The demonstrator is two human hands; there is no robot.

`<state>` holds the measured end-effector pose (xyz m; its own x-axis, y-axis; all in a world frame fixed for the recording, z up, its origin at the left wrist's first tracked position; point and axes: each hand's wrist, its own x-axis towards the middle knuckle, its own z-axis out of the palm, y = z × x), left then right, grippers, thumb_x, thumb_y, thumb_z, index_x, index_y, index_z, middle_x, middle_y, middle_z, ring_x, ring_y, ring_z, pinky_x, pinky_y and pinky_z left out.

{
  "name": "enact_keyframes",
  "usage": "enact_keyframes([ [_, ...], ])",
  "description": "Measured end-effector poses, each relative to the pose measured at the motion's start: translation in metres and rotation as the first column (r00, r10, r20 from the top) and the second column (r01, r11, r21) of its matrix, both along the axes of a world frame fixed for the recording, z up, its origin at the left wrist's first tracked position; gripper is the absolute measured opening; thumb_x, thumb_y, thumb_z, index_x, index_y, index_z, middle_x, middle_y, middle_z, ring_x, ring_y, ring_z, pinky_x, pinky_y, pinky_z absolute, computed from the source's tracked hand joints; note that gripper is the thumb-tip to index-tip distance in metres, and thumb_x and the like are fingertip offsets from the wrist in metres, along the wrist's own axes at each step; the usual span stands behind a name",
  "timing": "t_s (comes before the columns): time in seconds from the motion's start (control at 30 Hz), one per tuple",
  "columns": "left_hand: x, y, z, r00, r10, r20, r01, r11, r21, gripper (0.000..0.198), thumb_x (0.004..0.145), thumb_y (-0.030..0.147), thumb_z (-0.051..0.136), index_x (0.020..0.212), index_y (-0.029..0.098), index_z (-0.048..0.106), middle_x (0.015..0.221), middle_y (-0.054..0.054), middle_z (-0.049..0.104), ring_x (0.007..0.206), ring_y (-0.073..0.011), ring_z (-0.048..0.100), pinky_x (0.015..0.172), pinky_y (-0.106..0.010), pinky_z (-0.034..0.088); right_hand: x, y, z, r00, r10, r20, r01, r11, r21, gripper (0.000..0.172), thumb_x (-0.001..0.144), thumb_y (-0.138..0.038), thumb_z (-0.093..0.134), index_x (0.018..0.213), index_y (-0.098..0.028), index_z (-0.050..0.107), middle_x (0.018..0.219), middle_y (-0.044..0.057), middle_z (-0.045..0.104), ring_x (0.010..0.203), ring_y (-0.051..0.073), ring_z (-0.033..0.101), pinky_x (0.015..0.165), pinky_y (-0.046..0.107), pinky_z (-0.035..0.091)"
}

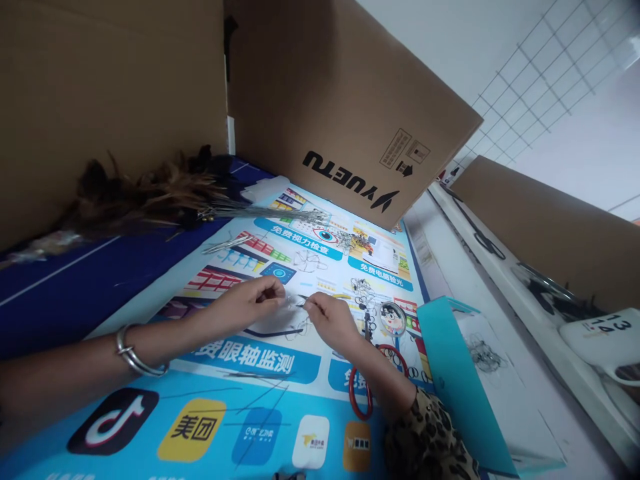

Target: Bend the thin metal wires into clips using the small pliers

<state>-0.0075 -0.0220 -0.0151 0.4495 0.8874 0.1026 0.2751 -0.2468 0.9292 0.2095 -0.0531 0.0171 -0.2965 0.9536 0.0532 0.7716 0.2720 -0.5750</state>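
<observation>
My left hand (263,298), with a bangle at the wrist, is closed in a pinch above the printed poster (300,417). Close by on its right, my right hand (331,319) is also pinched shut, its fingertips at a small dark tip. A small pale, shiny bit shows between the two hands, too blurred to name. Beneath my right forearm lie red-handled scissors (361,400), partly hidden. Small black rings and tangled wire pieces (363,291) are scattered beyond my right hand. Thin dark wires (257,375) lie on the poster nearer to me.
Brown feathers (150,190) and a bundle of thin metal rods (280,212) lie at the back left. Large cardboard boxes (340,87) stand behind. To the right are a round cartoon badge (393,319), an open teal-and-white box (457,380) holding tangled wire, and a white mug (605,340).
</observation>
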Motion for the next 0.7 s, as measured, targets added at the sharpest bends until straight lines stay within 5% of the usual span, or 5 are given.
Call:
enact_keyframes([
  [0.23,-0.001,-0.002,0.015,0.962,-0.045,-0.269,0.142,0.925,0.352,0.023,0.093,0.036,0.050,0.098,0.021,0.067,0.093,-0.004,0.064,0.084,-0.0209,0.058,0.072,-0.030,0.042,-0.006,-0.004,0.013,0.968,0.118,0.223,-0.137,0.988,0.068,0.017,0.093,-0.024,0.051,0.081,-0.023,0.061,0.076,-0.001,0.065,0.068,0.015,0.057,0.058,0.024,0.031],
  [0.4,0.002,-0.007,0.024,0.975,0.033,-0.219,0.074,0.883,0.463,0.024,0.094,0.029,0.044,0.082,0.019,0.062,0.079,-0.003,0.061,0.078,-0.0195,0.056,0.069,-0.030,0.039,-0.007,-0.005,0.018,0.991,0.094,0.095,-0.099,0.994,0.051,0.019,0.094,-0.028,0.051,0.077,-0.023,0.059,0.071,-0.003,0.061,0.065,0.013,0.054,0.058,0.022,0.032],
  [0.57,0.003,-0.009,0.029,0.987,0.150,-0.051,-0.118,0.913,0.390,0.024,0.094,0.033,0.047,0.076,0.020,0.057,0.074,-0.001,0.057,0.075,-0.0190,0.053,0.068,-0.030,0.040,-0.006,-0.005,0.004,0.985,0.021,-0.172,-0.026,0.999,-0.025,0.025,0.094,-0.037,0.050,0.075,-0.022,0.057,0.065,-0.004,0.057,0.064,0.012,0.054,0.058,0.021,0.038],
  [0.7,0.005,-0.010,0.024,0.973,0.226,0.042,-0.230,0.962,0.146,0.024,0.090,0.039,0.052,0.075,0.021,0.054,0.063,0.003,0.053,0.062,-0.0165,0.050,0.058,-0.028,0.039,-0.012,-0.008,-0.014,0.918,-0.074,-0.389,0.013,0.987,-0.158,0.023,0.091,-0.042,0.052,0.082,-0.022,0.058,0.061,-0.005,0.054,0.057,0.011,0.052,0.054,0.021,0.040],
])
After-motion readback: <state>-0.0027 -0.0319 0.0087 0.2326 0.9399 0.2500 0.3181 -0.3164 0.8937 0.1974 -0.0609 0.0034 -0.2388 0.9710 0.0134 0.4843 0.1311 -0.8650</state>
